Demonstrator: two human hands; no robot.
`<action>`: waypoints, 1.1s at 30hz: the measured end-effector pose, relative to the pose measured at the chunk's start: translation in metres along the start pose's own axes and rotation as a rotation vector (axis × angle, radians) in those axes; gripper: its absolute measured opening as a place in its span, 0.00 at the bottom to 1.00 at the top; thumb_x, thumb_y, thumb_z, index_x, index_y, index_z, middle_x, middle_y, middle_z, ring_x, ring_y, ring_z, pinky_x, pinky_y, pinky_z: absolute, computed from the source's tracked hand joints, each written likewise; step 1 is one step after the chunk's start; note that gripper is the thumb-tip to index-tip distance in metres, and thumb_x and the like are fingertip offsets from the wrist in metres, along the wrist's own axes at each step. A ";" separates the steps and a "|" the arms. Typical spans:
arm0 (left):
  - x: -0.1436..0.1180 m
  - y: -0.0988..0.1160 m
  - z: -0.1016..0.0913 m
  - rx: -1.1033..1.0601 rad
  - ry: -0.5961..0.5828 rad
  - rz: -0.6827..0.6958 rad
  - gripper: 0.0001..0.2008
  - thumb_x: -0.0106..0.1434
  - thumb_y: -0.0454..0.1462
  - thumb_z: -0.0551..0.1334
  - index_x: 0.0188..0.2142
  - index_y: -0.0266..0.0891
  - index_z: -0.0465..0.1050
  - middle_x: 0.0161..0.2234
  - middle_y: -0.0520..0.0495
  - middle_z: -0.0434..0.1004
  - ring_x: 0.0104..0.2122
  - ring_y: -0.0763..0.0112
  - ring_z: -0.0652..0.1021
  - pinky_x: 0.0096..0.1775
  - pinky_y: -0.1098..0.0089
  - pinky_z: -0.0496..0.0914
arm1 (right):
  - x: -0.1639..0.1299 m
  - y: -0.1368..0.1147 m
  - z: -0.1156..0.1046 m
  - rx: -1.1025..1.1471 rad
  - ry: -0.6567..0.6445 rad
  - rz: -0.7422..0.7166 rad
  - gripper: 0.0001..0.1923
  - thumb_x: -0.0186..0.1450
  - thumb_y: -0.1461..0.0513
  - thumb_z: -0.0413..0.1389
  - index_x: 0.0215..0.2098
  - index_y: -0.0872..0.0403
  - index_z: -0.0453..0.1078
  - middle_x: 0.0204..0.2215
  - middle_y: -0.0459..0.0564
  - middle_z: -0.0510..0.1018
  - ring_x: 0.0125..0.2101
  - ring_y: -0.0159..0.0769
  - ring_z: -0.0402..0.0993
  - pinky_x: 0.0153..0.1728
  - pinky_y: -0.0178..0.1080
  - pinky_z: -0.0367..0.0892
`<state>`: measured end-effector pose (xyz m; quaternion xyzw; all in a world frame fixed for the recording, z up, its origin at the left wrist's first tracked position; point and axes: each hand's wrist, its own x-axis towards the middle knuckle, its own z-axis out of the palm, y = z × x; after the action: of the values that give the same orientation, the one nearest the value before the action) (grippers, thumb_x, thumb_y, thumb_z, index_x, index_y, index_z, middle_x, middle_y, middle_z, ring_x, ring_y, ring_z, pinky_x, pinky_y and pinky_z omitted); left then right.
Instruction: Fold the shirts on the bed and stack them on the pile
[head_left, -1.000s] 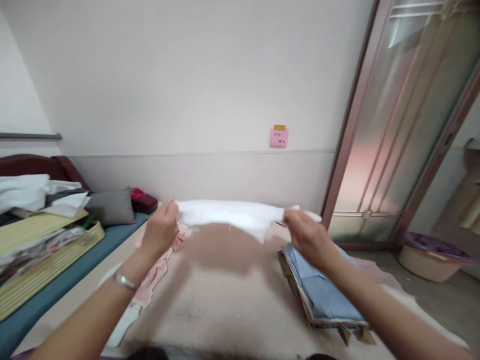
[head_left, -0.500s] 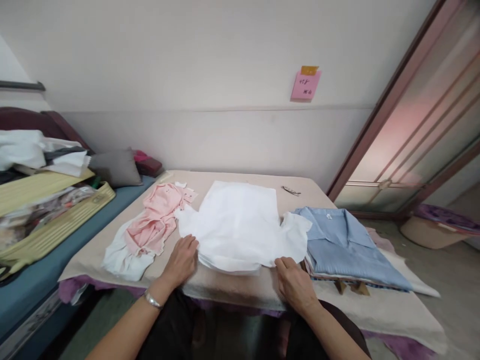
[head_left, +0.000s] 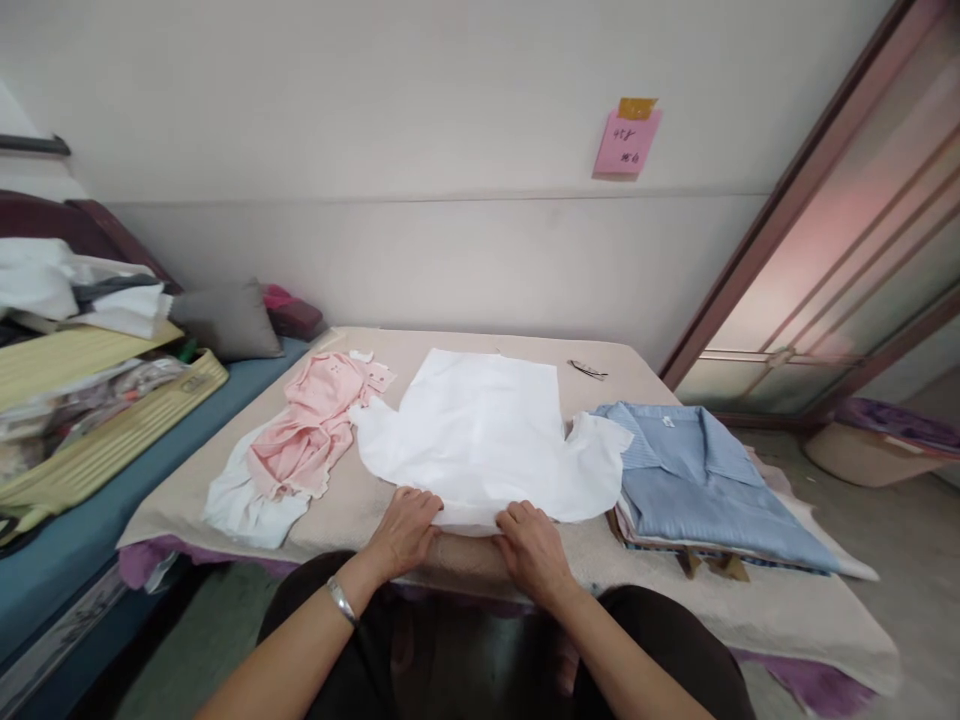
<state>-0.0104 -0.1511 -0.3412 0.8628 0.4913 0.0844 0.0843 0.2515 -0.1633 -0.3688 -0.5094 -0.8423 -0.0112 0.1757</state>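
Note:
A white short-sleeved top (head_left: 487, 430) lies spread flat in the middle of the cloth-covered table (head_left: 420, 345), its two sleeves sticking out to the sides. My left hand (head_left: 409, 525) pinches the near edge of the top, left of centre. A short way to the right, my right hand (head_left: 529, 540) grips the same edge, fingers on top and thumb beneath. Between both hands the edge looks slightly raised and turned over. A crumpled pink garment (head_left: 319, 400) lies to the left, partly over a white one (head_left: 251, 495). Folded blue shirts (head_left: 705, 490) are stacked on the right.
A small dark slim tool (head_left: 586, 370) lies at the table's back right. To the left, a blue bed (head_left: 247, 385) holds a grey cushion (head_left: 232, 325) and bagged items. A pink note (head_left: 628, 142) is taped to the wall. A bin (head_left: 874, 450) stands far right.
Both hands have moved inward along the top's near edge, the left one rightward and the right one leftward. The near edge is now gathered between them.

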 end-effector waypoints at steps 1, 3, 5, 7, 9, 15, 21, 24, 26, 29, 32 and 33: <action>0.002 -0.002 0.002 0.001 -0.003 -0.005 0.08 0.66 0.33 0.57 0.45 0.42 0.68 0.43 0.44 0.76 0.48 0.56 0.74 0.56 0.53 0.60 | 0.002 0.001 0.001 0.007 -0.013 0.011 0.04 0.66 0.65 0.58 0.35 0.51 0.66 0.36 0.48 0.73 0.40 0.40 0.66 0.40 0.39 0.55; 0.004 -0.006 0.005 -0.013 0.008 -0.024 0.05 0.68 0.33 0.55 0.41 0.42 0.67 0.40 0.45 0.77 0.46 0.59 0.75 0.58 0.53 0.58 | 0.005 0.001 0.002 0.019 -0.040 0.036 0.04 0.67 0.66 0.56 0.35 0.52 0.66 0.35 0.48 0.74 0.39 0.40 0.67 0.39 0.39 0.54; 0.006 -0.010 0.006 -0.055 0.022 -0.043 0.05 0.69 0.34 0.53 0.41 0.43 0.67 0.39 0.46 0.78 0.44 0.61 0.76 0.59 0.53 0.57 | 0.006 0.001 0.001 0.029 -0.067 0.078 0.03 0.68 0.65 0.55 0.36 0.52 0.65 0.34 0.48 0.74 0.37 0.39 0.68 0.38 0.39 0.54; 0.008 -0.013 0.005 -0.097 0.016 -0.054 0.06 0.71 0.34 0.52 0.40 0.43 0.67 0.37 0.48 0.79 0.42 0.62 0.77 0.59 0.54 0.58 | 0.007 0.001 0.000 0.044 -0.077 0.108 0.01 0.69 0.63 0.55 0.39 0.52 0.66 0.34 0.48 0.75 0.35 0.39 0.68 0.37 0.39 0.54; 0.010 -0.015 0.002 -0.121 0.003 -0.053 0.06 0.71 0.34 0.52 0.39 0.43 0.67 0.35 0.49 0.79 0.40 0.64 0.78 0.59 0.55 0.58 | 0.008 0.001 -0.002 0.042 -0.057 0.113 0.07 0.69 0.61 0.56 0.46 0.51 0.67 0.37 0.48 0.75 0.35 0.39 0.69 0.37 0.39 0.54; 0.013 -0.017 -0.002 -0.097 -0.011 -0.066 0.06 0.72 0.36 0.52 0.39 0.42 0.67 0.34 0.49 0.80 0.39 0.64 0.79 0.57 0.57 0.59 | 0.013 -0.004 -0.005 -0.023 -0.020 0.055 0.07 0.68 0.58 0.59 0.43 0.51 0.69 0.41 0.51 0.73 0.40 0.42 0.68 0.40 0.41 0.55; 0.019 -0.015 0.002 -0.048 -0.054 -0.083 0.07 0.72 0.37 0.53 0.40 0.41 0.68 0.34 0.46 0.80 0.39 0.61 0.79 0.54 0.58 0.61 | 0.027 -0.010 0.014 -0.077 -0.071 0.021 0.05 0.72 0.62 0.53 0.37 0.53 0.67 0.35 0.50 0.76 0.38 0.41 0.70 0.41 0.43 0.53; 0.024 -0.014 0.000 -0.009 -0.079 -0.111 0.06 0.72 0.38 0.54 0.42 0.41 0.69 0.35 0.46 0.80 0.40 0.60 0.79 0.51 0.60 0.62 | 0.031 -0.011 0.024 -0.092 -0.129 -0.007 0.06 0.74 0.63 0.50 0.38 0.54 0.66 0.32 0.49 0.77 0.33 0.39 0.72 0.41 0.43 0.52; 0.026 -0.014 -0.003 0.019 -0.102 -0.130 0.07 0.72 0.39 0.54 0.43 0.41 0.69 0.35 0.46 0.80 0.40 0.58 0.79 0.47 0.61 0.63 | 0.031 -0.011 0.027 -0.111 -0.158 0.002 0.07 0.75 0.63 0.48 0.39 0.54 0.66 0.30 0.48 0.78 0.31 0.39 0.73 0.41 0.43 0.52; 0.028 -0.014 -0.005 0.084 -0.156 -0.153 0.08 0.72 0.40 0.54 0.44 0.41 0.69 0.36 0.45 0.80 0.41 0.56 0.80 0.45 0.61 0.64 | 0.031 -0.009 0.028 -0.135 -0.183 0.038 0.09 0.75 0.61 0.47 0.40 0.54 0.67 0.30 0.50 0.79 0.31 0.40 0.74 0.39 0.43 0.52; 0.028 -0.013 -0.003 0.132 -0.204 -0.177 0.09 0.71 0.42 0.56 0.44 0.40 0.69 0.37 0.44 0.81 0.41 0.54 0.80 0.45 0.60 0.64 | 0.032 -0.008 0.028 -0.156 -0.211 0.067 0.10 0.76 0.59 0.47 0.41 0.53 0.67 0.32 0.51 0.80 0.31 0.41 0.75 0.39 0.44 0.53; 0.028 -0.012 -0.002 0.137 -0.210 -0.184 0.09 0.71 0.42 0.56 0.45 0.40 0.68 0.38 0.43 0.80 0.41 0.54 0.80 0.44 0.60 0.65 | 0.032 -0.008 0.028 -0.160 -0.218 0.074 0.11 0.76 0.59 0.46 0.41 0.53 0.68 0.32 0.51 0.80 0.32 0.42 0.76 0.39 0.44 0.53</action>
<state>-0.0072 -0.1209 -0.3407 0.8219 0.5615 -0.0481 0.0833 0.2233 -0.1347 -0.3837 -0.5508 -0.8334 -0.0163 0.0422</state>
